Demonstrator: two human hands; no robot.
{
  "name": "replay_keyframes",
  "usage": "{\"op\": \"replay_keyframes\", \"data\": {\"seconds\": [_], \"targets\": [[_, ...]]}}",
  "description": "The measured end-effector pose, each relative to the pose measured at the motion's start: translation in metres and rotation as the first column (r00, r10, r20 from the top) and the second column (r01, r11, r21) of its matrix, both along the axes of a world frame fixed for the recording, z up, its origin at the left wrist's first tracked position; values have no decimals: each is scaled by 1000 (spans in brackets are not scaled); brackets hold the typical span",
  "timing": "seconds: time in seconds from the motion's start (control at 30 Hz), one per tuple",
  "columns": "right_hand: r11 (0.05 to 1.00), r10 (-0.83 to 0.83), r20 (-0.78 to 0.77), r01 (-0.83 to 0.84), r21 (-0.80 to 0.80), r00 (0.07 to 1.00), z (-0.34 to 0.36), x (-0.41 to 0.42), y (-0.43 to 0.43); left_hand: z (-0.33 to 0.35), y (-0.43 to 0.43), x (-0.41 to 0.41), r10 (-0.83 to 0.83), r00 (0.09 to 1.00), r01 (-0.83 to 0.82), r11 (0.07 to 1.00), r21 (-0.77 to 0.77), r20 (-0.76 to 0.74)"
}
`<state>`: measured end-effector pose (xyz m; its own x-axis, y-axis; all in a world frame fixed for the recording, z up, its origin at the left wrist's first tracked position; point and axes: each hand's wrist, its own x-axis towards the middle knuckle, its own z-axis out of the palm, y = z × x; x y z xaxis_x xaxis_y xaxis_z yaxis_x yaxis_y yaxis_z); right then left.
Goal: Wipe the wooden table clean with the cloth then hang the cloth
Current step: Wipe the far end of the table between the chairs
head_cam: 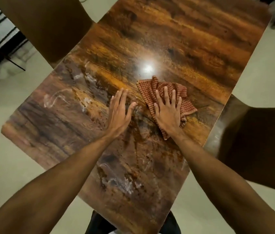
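Observation:
A glossy wooden table [175, 39] fills the middle of the view, with white smears and dark specks on its near and left parts. A red checked cloth [147, 92] lies crumpled on the table right of centre. My right hand [168, 109] presses flat on the cloth with fingers spread. My left hand [120, 112] rests flat on the bare wood just left of the cloth, fingers together, holding nothing.
A brown chair back [45, 26] stands at the table's far left edge, another brown chair [255, 146] at the right edge. Pale floor [6, 162] surrounds the table. A bright lamp reflection [147, 68] glares just beyond the cloth.

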<state>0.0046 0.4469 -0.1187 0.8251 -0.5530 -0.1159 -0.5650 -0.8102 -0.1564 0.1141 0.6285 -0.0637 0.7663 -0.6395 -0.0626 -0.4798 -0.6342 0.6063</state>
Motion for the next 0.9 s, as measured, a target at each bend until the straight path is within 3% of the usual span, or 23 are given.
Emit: {"op": "replay_keyframes", "data": {"seconds": [0.03,0.17,0.2,0.3,0.37,0.47,0.5,0.53,0.63,0.67,0.77,0.8,0.9], "targets": [[1000,10,10,-10,9,1000,1,0,-2,-2,3,5,-20,1000,20,1000,1,-2],[914,-403,20,401,59,915,6,19,7,-9,14,37,-84,996,84,996,1,-11],[910,-412,14,411,50,911,7,30,21,-11,16,47,-92,996,92,996,-6,-5],[996,-92,8,92,-10,996,0,63,68,-18,27,85,-149,989,148,988,-39,-19],[998,-56,10,56,-6,998,0,70,62,-23,37,107,-188,982,187,980,-61,-19],[914,-406,25,406,-2,914,-1,106,69,-29,68,159,-194,980,190,978,-90,-36],[895,-447,11,447,-6,895,0,126,83,-29,78,175,-191,981,187,978,-91,-42],[914,-405,7,405,-11,914,1,146,99,-29,87,188,-192,980,188,978,-91,-44],[997,-72,4,72,25,997,4,206,134,-28,106,233,-191,981,188,978,-87,-32],[997,-55,8,55,45,998,5,220,131,-27,110,243,-187,982,184,979,-84,-30],[959,-277,-9,277,56,961,8,263,121,-28,122,273,-151,988,147,985,-92,-31],[959,-279,-18,280,51,960,7,279,123,-30,125,283,-141,990,138,986,-97,-30],[999,35,-26,-34,22,999,9,324,130,-32,133,304,-137,990,135,987,-91,-16]]}}
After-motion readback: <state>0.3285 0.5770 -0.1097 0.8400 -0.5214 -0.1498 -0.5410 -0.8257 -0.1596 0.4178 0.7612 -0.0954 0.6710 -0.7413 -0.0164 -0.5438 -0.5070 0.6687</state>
